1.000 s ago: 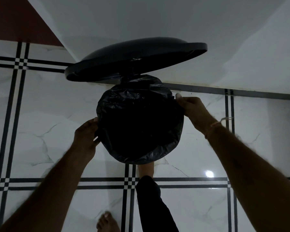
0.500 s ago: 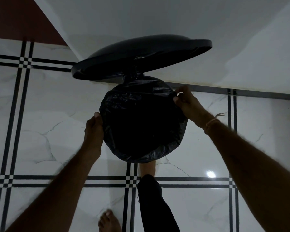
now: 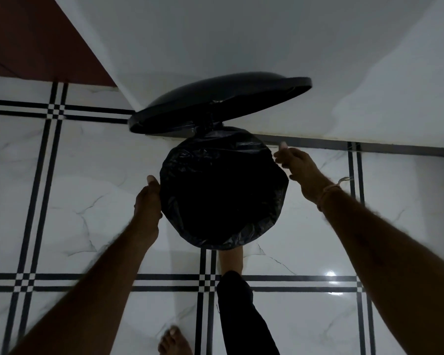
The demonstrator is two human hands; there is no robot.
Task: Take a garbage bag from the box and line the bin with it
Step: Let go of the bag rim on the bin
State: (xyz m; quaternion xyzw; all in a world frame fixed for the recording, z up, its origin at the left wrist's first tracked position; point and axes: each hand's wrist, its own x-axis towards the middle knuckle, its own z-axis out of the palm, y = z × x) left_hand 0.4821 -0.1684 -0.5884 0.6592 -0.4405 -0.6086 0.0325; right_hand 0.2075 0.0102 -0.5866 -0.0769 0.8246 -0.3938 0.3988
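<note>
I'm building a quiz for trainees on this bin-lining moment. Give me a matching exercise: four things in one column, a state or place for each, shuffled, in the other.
Things:
1. round black bin lid
2. crinkled black plastic garbage bag
3. left hand
4. bare foot

States:
A. at the bin's near edge, under the bag's overhang
B. tilted up, open
C. folded over the bin rim
D. against the bag's left edge

Pairs: 1-B, 2-C, 3-D, 4-A

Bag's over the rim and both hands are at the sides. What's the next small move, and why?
Probably press the black bag down along the near rim: it looks bunched there, while the left hand and right hand flank the sides. The lid is up.
</note>
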